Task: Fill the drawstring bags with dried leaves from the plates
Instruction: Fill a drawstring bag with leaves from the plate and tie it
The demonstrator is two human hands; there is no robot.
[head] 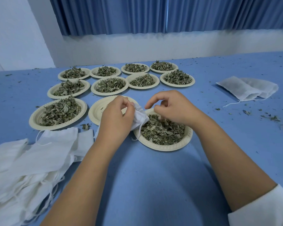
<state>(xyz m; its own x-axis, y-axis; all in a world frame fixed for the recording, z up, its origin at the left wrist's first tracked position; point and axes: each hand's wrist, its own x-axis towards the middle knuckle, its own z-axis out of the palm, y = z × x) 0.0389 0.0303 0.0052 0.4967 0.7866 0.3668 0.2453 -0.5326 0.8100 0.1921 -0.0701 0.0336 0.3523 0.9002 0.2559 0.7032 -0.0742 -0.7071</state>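
My left hand (116,116) grips a small white drawstring bag (141,116) by its gathered mouth, and the bag hangs over the left rim of the nearest plate (163,148). That plate holds a heap of dried leaves (162,129). My right hand (171,106) hovers just above the leaves, right of the bag's mouth. Its fingers are loosely curled with the index finger reaching toward the bag, and I see nothing held in them. A drawstring dangles from the bag down to the plate's edge.
An empty plate (96,111) lies behind my left hand. Several more plates of leaves (111,84) fill the table behind it. A pile of flat empty bags (31,160) lies at the near left, and two bags (247,88) lie at the far right. Leaf crumbs are scattered at the right.
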